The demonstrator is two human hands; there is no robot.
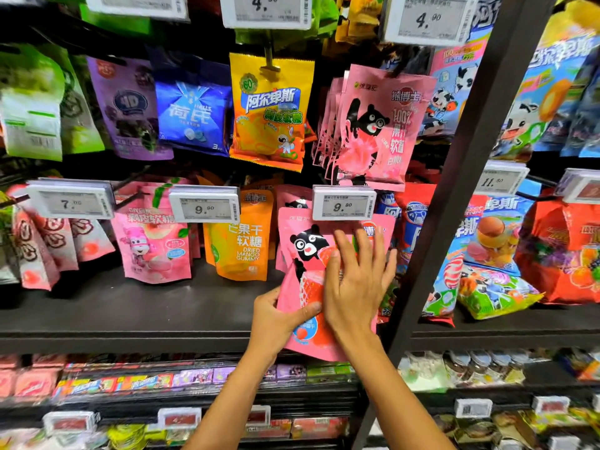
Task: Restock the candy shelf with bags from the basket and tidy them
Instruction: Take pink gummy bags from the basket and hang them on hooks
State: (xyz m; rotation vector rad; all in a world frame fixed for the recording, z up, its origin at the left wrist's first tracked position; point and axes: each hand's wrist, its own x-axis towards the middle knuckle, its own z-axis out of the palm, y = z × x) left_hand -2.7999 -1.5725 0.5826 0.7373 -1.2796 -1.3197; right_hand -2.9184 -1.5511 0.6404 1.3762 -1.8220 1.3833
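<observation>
The left hand pinched a pink bear-print candy bag's lower edge; the right hand, fingers straight, pressed flat against it beneath a 9.90 price tag.

From here the 9.90 price tag hides the top of the pink bear bag, my right hand covers its middle, and the far-left green bags blur.

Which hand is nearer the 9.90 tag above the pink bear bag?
Right. The right hand lies flat on the pink bear bag just under the 9.90 tag; the left hand grips its lower edge.
</observation>
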